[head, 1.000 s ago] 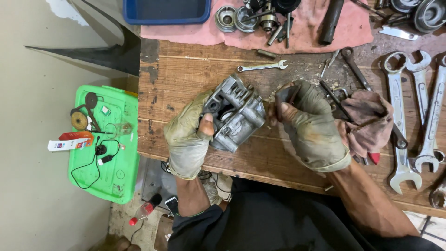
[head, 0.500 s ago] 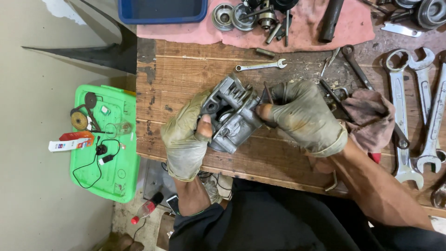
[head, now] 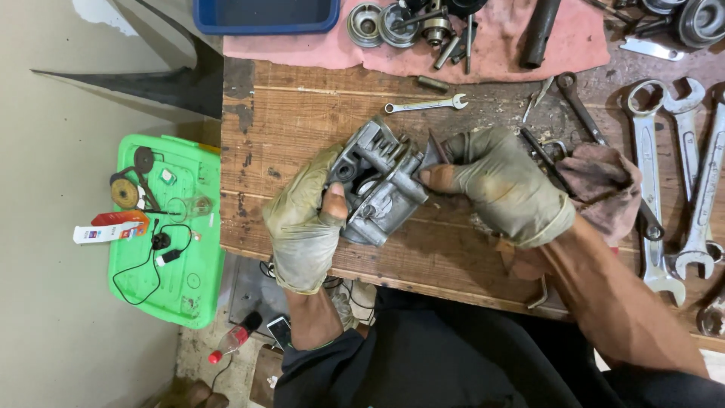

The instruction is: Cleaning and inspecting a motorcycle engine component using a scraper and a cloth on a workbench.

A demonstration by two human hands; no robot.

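Observation:
A grey cast-metal engine part (head: 377,177) with fins and round openings is held just above the wooden workbench (head: 302,121). My left hand (head: 306,219), in a dirty fingerless glove, grips it from the lower left with the thumb on its face. My right hand (head: 502,185), also gloved, pinches a small dark flat piece (head: 434,151) against the part's upper right side.
A small spanner (head: 425,104) lies beyond the part. Several large spanners (head: 680,174) and a reddish rag (head: 600,189) are at the right. A pink cloth (head: 498,45) with bearings and bolts and a blue tray (head: 264,13) are at the back. A green lid (head: 162,227) sits on the floor at left.
My right hand has moved left onto the metal part and now presses the small dark piece against its upper right side. My left hand keeps its grip.

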